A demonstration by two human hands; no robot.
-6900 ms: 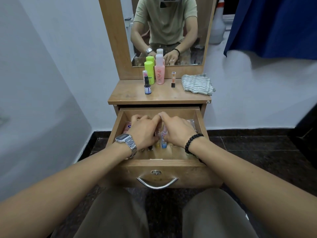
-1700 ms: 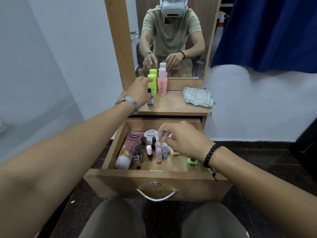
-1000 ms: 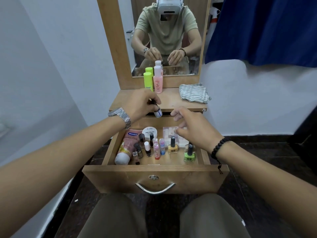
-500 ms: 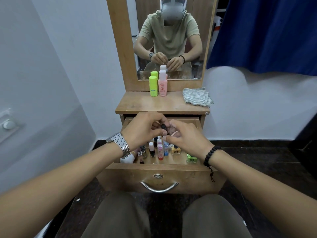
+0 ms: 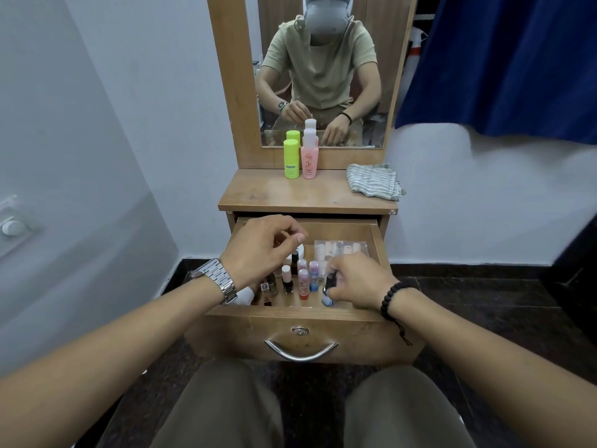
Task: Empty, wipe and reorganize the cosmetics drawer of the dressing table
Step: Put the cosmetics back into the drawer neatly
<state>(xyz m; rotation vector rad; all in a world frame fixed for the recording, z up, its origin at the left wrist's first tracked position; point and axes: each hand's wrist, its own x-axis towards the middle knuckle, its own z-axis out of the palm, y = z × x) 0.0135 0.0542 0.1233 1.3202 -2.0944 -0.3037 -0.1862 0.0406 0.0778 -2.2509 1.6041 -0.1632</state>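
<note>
Drawer (image 5: 374,236) pulled out under tabletop (image 5: 303,197). Left hand (image 5: 261,250) hovers over its left-back area, fingers loosely curled, holding nothing visible. Small nail-polish bottles (image 5: 302,279) stand in rows mid-drawer. Right hand (image 5: 358,281) pinches a dark-capped small bottle (image 5: 328,291) at front right of the rows. On tabletop: green bottle (image 5: 290,160), pink bottle (image 5: 309,156), then striped cloth (image 5: 374,182) at right.

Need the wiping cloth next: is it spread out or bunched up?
Bunched up. The striped cloth sits in a crumpled heap on the tabletop, right side.
</note>
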